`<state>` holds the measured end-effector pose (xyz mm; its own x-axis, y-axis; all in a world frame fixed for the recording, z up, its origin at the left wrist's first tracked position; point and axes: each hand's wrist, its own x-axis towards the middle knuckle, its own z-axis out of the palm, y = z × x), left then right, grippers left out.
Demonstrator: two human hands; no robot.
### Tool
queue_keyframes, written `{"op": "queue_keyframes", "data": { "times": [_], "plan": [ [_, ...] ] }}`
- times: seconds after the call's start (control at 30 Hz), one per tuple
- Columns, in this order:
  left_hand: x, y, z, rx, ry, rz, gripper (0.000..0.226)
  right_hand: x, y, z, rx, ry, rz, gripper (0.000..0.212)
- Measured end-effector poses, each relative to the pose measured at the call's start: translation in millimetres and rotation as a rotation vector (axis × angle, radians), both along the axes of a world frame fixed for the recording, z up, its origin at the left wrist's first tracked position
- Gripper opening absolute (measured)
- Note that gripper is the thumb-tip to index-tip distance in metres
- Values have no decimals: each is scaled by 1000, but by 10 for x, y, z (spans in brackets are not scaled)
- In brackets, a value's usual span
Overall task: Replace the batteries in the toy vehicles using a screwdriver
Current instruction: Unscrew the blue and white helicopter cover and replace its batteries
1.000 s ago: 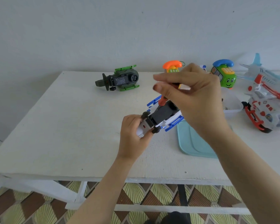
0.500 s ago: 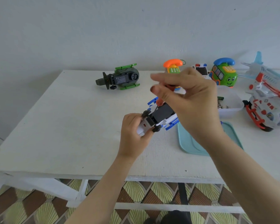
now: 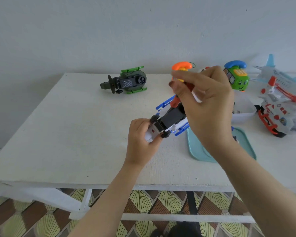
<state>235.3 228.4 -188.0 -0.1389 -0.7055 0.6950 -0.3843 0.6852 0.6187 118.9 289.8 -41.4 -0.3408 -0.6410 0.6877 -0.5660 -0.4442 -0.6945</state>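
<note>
The left hand grips the upturned white-and-blue plastic toy vehicle; at two o'clock, the right hand pinches the orange-handled screwdriver (tip hidden).

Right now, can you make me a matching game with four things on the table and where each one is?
Things:
1. screwdriver
2. white and blue toy
3. dark green toy
4. white plane

Places:
A. at the far right of the table
B. gripped by the left hand
C. held in the right hand
D. lying alone at the back, on the left

Pairs: 1-C, 2-B, 3-D, 4-A.
</note>
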Motion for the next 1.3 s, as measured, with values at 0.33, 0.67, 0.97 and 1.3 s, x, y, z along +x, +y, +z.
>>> {"op": "queue_keyframes", "data": {
  "times": [0.33,0.67,0.97,1.3],
  "plan": [
    [0,-2,12,6,-3,-19,36,-29,37,48,41,-46,241,27],
    [1,-4,15,-3,5,-18,36,-41,106,23,65,148,358,35],
    [8,-12,-8,15,-5,-22,34,-31,30,-48,-78,188,71,17],
    [7,-4,11,-1,2,-23,32,-82,98,57,122,17,473,37]
  ]
}}
